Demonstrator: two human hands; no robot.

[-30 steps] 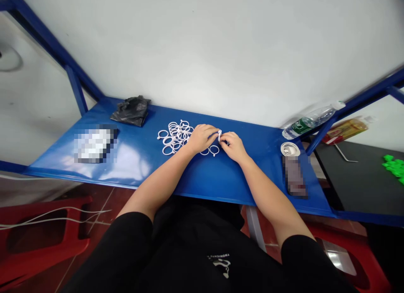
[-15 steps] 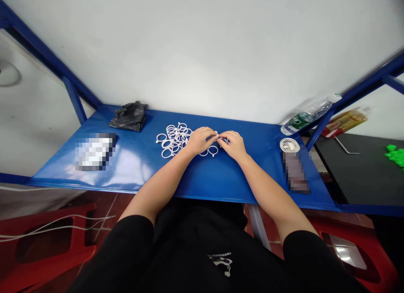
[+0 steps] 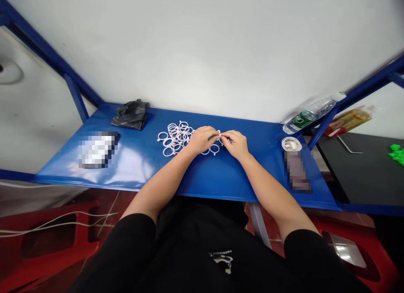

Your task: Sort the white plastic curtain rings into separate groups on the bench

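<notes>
White plastic curtain rings [image 3: 168,142], each with a small eyelet, lie in a loose pile on the blue tabletop [image 3: 217,179]. My left hand [image 3: 202,139] is just right of the pile, thumb and fingertips pinched together on a small white piece. My right hand [image 3: 235,143] meets it from the other side, pinching at the same spot. The piece appears to be a white ring [image 3: 219,133], mostly hidden by the fingers. A single ring [image 3: 214,150] lies on the table below the gap between my hands, and others are partly covered by both hands.
A crumpled black plastic bag [image 3: 131,114] and a blurred-out object [image 3: 97,150] lie at the left. On the right are a water bottle [image 3: 312,113], a coiled white cable [image 3: 291,144] and a blurred phone-like object [image 3: 296,171]. Green pieces [image 3: 397,154] sit on the dark neighbouring table.
My fingertips have shifted slightly apart, showing a little more of the white piece between them. The whole view has moved slightly; the pile looks the same.
</notes>
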